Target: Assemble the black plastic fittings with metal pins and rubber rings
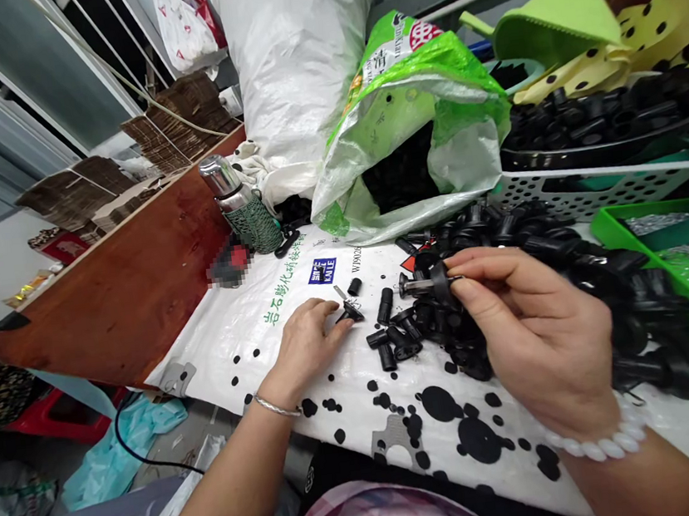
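In my right hand point(535, 327) I pinch a small part with a metal stem and a black disc-shaped collar point(441, 285), held above the table. My left hand point(310, 337) is closed at the fingertips on a small black flanged part point(350, 314), low over the white sheet. Short black tubes point(384, 307) lie on the sheet between my hands. A large heap of black parts point(504, 230) spreads behind and beyond my right hand.
A green-and-white sack point(337, 200) of black pieces stands open at the back. Right of it are a white perforated basket point(599, 186) and a green tray point(623, 232). A flask point(243, 203) stands by the reddish-brown board point(112, 311) at left.
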`<state>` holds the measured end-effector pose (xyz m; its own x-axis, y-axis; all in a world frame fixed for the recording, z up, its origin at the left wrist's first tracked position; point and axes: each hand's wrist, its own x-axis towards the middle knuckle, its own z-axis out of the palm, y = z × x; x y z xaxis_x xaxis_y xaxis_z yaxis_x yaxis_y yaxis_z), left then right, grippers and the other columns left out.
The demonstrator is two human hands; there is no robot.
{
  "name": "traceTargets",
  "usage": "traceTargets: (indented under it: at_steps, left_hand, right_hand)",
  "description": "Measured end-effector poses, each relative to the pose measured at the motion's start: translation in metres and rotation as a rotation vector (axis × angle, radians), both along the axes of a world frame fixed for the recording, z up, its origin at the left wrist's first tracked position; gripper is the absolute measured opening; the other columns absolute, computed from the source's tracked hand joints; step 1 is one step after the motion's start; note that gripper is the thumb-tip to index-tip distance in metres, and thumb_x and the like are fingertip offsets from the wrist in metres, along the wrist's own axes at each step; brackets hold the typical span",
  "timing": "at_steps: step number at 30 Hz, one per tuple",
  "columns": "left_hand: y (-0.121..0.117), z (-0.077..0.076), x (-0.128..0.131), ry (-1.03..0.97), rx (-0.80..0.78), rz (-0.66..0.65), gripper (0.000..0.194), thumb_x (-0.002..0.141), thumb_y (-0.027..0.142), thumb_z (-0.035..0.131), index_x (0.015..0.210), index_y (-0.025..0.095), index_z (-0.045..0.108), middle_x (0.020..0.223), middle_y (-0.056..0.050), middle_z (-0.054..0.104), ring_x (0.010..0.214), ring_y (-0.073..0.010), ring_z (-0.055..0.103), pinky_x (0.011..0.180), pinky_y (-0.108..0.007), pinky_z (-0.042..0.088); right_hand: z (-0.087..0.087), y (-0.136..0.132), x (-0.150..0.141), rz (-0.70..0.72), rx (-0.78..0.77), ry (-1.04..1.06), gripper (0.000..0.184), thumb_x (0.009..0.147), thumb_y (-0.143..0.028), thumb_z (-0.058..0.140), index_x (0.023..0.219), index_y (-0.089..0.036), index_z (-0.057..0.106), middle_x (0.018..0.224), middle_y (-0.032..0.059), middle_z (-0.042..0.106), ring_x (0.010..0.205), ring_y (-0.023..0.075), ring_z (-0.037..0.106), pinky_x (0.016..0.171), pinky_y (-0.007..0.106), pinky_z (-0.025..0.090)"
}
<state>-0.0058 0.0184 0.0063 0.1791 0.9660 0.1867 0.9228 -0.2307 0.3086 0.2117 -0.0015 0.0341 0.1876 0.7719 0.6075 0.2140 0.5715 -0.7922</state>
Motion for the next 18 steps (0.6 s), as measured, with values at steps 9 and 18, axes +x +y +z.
traceTargets:
  at_steps: [9, 18]
  left_hand:
    - [-0.005, 0.006, 0.001, -0.076, 0.102, -0.029, 0.026, 0.082, 0.033, 0.054, 0.1, 0.016, 0.062, 0.099, -0.009, 0.063, 0.086, -0.0202, 0.061, 0.071, -0.031, 0.05]
    - [-0.026, 0.022, 0.028, -0.438, 0.178, -0.237, 0.025, 0.082, 0.027, 0.057, 0.104, 0.015, 0.059, 0.093, -0.009, 0.064, 0.084, -0.0174, 0.06, 0.077, -0.032, 0.049]
  right_hand:
    - [-0.001, 0.003, 0.008, -0.093, -0.106, 0.153, 0.009, 0.081, -0.025, 0.06, 0.088, -0.025, 0.065, 0.091, 0.0037, 0.065, 0.081, 0.0187, 0.063, 0.077, 0.034, 0.051]
    - [-0.001, -0.001, 0.0, 0.039, -0.072, 0.021, 0.007, 0.081, -0.017, 0.056, 0.084, -0.02, 0.062, 0.091, 0.0032, 0.063, 0.085, 0.0151, 0.06, 0.076, 0.026, 0.049]
